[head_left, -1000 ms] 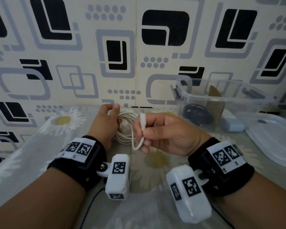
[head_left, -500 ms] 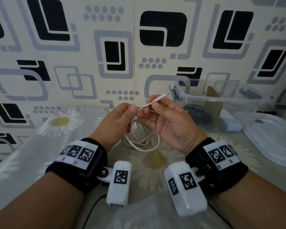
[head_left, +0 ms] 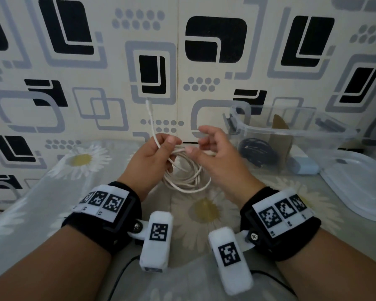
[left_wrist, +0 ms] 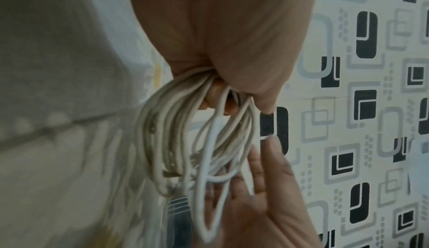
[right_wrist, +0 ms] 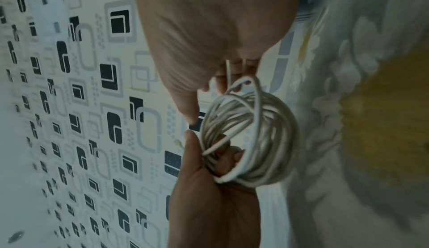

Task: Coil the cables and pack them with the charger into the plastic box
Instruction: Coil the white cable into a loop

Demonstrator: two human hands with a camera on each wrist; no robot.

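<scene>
A white cable (head_left: 187, 181) hangs in several loops from my left hand (head_left: 167, 148), which grips the bundle at its top. The cable's free plug end (head_left: 149, 105) sticks up above that hand. My right hand (head_left: 199, 140) is just right of the coil with relaxed fingers, its thumb resting on the strands. In the left wrist view the coil (left_wrist: 176, 142) hangs from the left fist, with the right hand's straight fingers (left_wrist: 267, 160) behind it. The right wrist view shows the coil (right_wrist: 255, 142) in the left hand (right_wrist: 209, 206). A black coiled cable (head_left: 256, 153) lies in the clear plastic box (head_left: 291, 127).
A pale blue charger (head_left: 303, 166) shows through the box wall, with a brown card piece (head_left: 279, 135) beside it. The box lid (head_left: 360, 181) lies at the right. The daisy-print cloth (head_left: 80, 161) covers the table; the patterned wall is close behind.
My right hand has let go of the plug end it pinched and opened beside the coil. The free end now stands up from my left hand.
</scene>
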